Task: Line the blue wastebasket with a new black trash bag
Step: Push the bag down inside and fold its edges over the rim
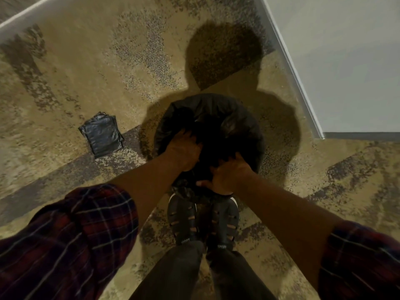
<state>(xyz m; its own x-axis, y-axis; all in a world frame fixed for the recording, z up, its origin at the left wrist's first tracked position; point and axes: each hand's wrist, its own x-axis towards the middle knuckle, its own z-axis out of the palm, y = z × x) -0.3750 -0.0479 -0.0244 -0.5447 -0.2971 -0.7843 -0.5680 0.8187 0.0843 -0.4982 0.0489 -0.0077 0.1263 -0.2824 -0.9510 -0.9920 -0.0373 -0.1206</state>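
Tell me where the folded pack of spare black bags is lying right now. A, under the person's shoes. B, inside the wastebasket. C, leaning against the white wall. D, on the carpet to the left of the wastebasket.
D: the folded pack of black bags lies flat on the carpet, apart from and left of the bag-covered wastebasket where the left hand and right hand work.

office or hallway interior | patterned commercial carpet (91, 68) — plain white wall (346, 61), baseboard (292, 68)
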